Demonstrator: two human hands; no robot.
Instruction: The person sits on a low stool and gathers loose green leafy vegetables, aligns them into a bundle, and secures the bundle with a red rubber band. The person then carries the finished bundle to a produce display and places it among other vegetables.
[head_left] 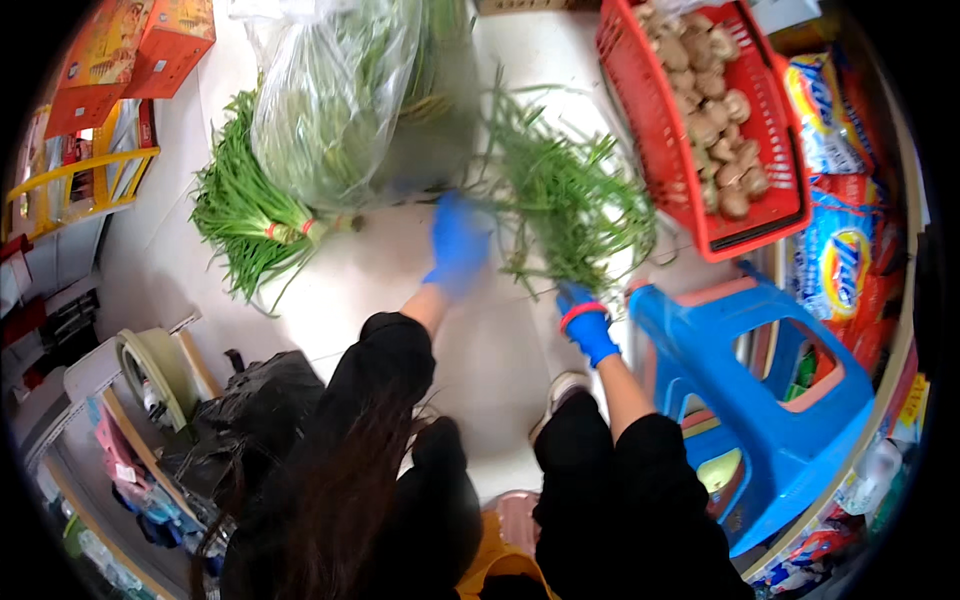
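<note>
My left hand [460, 247], in a blue glove, is smeared by motion; it is near the plastic bag and the left side of a loose heap of long thin greens [575, 195]. My right hand [590, 325], also blue-gloved with a red band across it, is at the near end of that heap, its fingers closed on some stalks and partly hidden. To the left lie bundled greens [235, 195] tied with red bands. Behind them, a large clear plastic bag [330, 110] holds more greens.
A red basket [705, 235] of brown mushrooms [715, 110] stands at the right. Nearer is a blue plastic stool [790, 400], beside shelved detergent bags [835, 250]. At the left are a black plastic bag [255, 420], orange boxes [100, 60] and a yellow-rimmed basket [80, 175].
</note>
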